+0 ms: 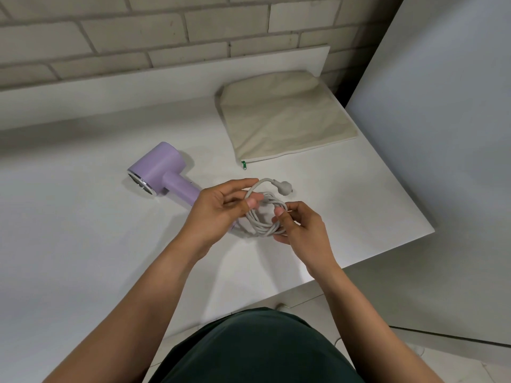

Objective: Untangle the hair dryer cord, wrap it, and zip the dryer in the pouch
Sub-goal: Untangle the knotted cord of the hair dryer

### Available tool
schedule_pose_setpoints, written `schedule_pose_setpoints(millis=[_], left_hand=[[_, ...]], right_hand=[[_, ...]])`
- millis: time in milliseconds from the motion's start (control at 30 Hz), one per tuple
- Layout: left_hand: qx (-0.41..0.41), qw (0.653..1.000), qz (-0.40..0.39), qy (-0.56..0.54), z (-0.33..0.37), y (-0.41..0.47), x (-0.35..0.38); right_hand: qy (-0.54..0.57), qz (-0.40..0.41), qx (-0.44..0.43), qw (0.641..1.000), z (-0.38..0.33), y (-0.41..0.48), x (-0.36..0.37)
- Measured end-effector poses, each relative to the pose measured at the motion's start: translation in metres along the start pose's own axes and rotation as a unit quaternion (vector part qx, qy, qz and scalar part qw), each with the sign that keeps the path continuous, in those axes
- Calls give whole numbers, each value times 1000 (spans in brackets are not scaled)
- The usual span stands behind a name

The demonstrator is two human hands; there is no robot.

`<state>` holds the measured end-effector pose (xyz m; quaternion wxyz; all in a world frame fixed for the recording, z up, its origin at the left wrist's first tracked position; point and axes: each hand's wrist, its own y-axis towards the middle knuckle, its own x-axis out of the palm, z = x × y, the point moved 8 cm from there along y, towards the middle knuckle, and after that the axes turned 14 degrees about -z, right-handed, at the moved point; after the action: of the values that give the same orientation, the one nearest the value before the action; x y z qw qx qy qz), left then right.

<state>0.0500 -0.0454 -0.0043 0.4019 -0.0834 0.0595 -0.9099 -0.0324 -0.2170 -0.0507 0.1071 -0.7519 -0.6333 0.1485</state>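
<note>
Your white surface (83, 217) carries the beige pouch (284, 120) lying flat at its far right, its inside hidden. The lilac hair dryer (159, 167) lies on its side left of the pouch, outside it. Your left hand (218, 208) and right hand (301, 228) each have a grip on the coiled grey cord (262, 219) just above the surface. The plug (280, 186) pokes out beyond the coil. A green zipper pull (244, 165) sits at the pouch's near-left corner.
</note>
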Motion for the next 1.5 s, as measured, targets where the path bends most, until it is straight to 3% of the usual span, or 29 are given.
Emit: schedule_pose_setpoints(millis=[100, 200, 300, 367, 467, 633, 700, 767, 867, 967, 1067, 1233, 1400, 1500], left_hand=[[-10, 997, -47, -55, -3, -1, 4], [-9, 999, -31, -40, -3, -2, 1], [-8, 1000, -24, -1, -2, -2, 2], [-5, 999, -31, 25, 0, -1, 5], [5, 996, -51, 79, 6, 0, 9], [7, 982, -91, 167, 6, 2, 22], [5, 978, -91, 185, 4, 2, 24], [2, 979, -78, 188, 1, 2, 24], [-9, 984, -30, 177, -7, 3, 14], [-32, 985, 54, 159, -13, 4, -6], [-81, 966, 101, 225, -15, 8, -17], [-213, 899, -25, 382, -40, 27, 1], [-146, 977, 27, 156, -32, 26, 2], [-89, 993, 34, 64, -20, 18, 2]], right_hand=[[-73, 0, 8, 997, 1, 8, -3], [-169, 31, -16, 985, -9, 10, -10], [-258, 118, -132, 950, -45, -10, -21], [-291, 130, -221, 922, -73, -24, -22], [-380, 41, -281, 881, -96, -27, -11], [-548, -115, -176, 810, -74, -9, 0], [-532, -152, -175, 814, -71, -8, 0], [-465, -183, -187, 846, -73, -10, -2], [-452, -137, -236, 849, -77, -14, -8], [-448, -106, -233, 857, -76, -16, -15], [-454, -109, -225, 855, -79, -19, -16], [-485, -109, -190, 847, -81, -22, -16], [-553, -79, -115, 821, -74, -25, -22], [-521, -32, -83, 849, -65, -26, -24]])
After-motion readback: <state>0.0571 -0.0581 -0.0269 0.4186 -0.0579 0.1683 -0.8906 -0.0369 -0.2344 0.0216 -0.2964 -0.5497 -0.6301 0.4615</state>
